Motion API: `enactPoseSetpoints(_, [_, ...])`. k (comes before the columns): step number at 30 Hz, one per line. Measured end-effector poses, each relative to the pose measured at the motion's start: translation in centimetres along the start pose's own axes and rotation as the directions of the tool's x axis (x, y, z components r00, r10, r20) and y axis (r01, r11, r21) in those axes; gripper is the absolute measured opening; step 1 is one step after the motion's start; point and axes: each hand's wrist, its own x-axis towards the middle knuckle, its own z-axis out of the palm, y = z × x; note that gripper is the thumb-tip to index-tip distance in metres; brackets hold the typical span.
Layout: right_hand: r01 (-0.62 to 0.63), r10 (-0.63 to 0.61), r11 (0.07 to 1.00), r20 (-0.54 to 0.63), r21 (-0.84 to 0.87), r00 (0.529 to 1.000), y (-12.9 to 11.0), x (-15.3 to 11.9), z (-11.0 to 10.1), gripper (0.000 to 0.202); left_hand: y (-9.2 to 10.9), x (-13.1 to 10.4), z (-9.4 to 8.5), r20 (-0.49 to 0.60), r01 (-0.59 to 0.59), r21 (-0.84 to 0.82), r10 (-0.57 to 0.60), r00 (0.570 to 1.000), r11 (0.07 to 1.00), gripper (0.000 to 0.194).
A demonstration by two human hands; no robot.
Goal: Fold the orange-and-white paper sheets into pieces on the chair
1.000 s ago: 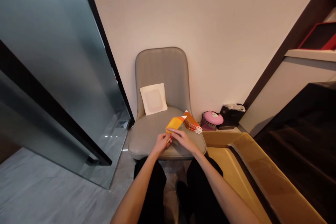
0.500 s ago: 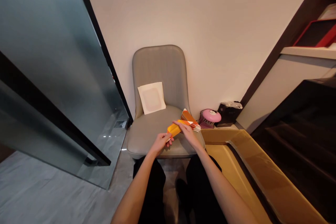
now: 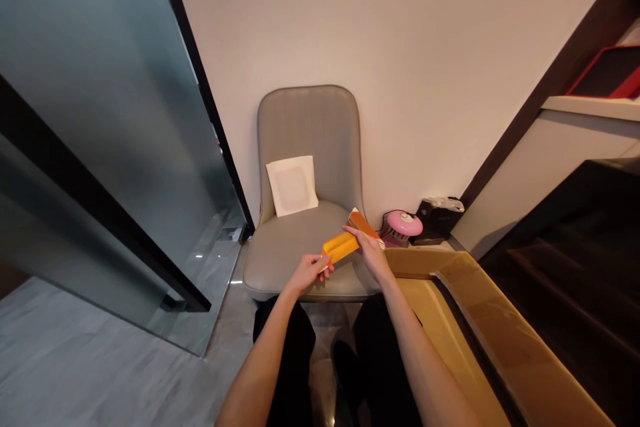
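Observation:
A yellow-orange folded card carton (image 3: 340, 247), long and narrow, is held low over the grey chair seat (image 3: 280, 253). My left hand (image 3: 311, 272) is closed on its near left end, thumb on top. My right hand (image 3: 373, 255) lies along its far right end, fingers closed over it; part of that end is hidden. Just behind the right hand, a stack of flat orange-and-white card pieces (image 3: 361, 221) rests at the seat's right edge. A white square sheet or packet (image 3: 293, 187) with a greyish rounded patch leans on the chair's backrest (image 3: 320, 127).
An open cardboard box (image 3: 480, 280) stands right of the chair. Behind it are a pink round-topped device (image 3: 404, 223) and a black box (image 3: 440, 219). A frosted glass door (image 3: 110, 113) with a dark handle is at left, a shelf (image 3: 595, 107) at right.
My right hand has slid right along the carton to its far end, so more of the yellow surface shows. The left hand keeps its hold. The view has shifted slightly.

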Motion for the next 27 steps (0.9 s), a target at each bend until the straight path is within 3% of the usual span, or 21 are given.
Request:
enactPoseSetpoints(5, [0.029, -0.028, 0.999, -0.066, 0.017, 0.997, 0.9, 0.5, -0.3, 0.055, -0.2, -0.3, 0.2, 0.021, -0.005, -0.003, 0.005, 1.0, 1.0, 0.063])
enactPoseSetpoints(7, [0.044, -0.025, 0.993, -0.168, 0.113, 0.985, 1.1, 0.7, -0.6, 0.052, -0.2, -0.5, 0.1, 0.015, 0.001, 0.003, -0.001, 1.0, 1.0, 0.062])
enactPoseSetpoints(10, [0.021, 0.074, 0.948, -0.284, 0.317, 0.956, 0.8, 0.6, -1.1, 0.048, -0.2, -0.7, -0.4, -0.023, 0.007, -0.009, -0.008, 1.0, 1.0, 0.06])
enactPoseSetpoints(12, [-0.038, 0.137, 0.919, -0.229, 0.392, 0.964, 0.4, 0.2, -1.1, 0.047, -0.2, -0.6, -0.8, -0.093, 0.001, -0.042, -0.005, 0.996, 0.999, 0.059])
enactPoseSetpoints(15, [-0.147, 0.17, 0.903, -0.022, 0.404, 0.985, -0.3, -0.8, -0.6, 0.047, -0.2, -0.1, -1.1, -0.201, -0.007, -0.075, -0.009, 0.98, 0.997, 0.058])
enactPoseSetpoints(17, [-0.202, 0.182, 0.905, 0.088, 0.375, 0.979, -0.6, -1.2, -0.1, 0.046, -0.3, 0.2, -1.1, -0.211, -0.005, -0.065, -0.009, 0.977, 0.998, 0.058])
enactPoseSetpoints(27, [-0.183, 0.137, 0.959, 0.212, 0.217, 0.968, 0.4, -0.8, 1.5, 0.046, -0.4, 0.5, -0.4, -0.149, -0.056, 0.076, 0.067, 0.987, 0.996, 0.056])
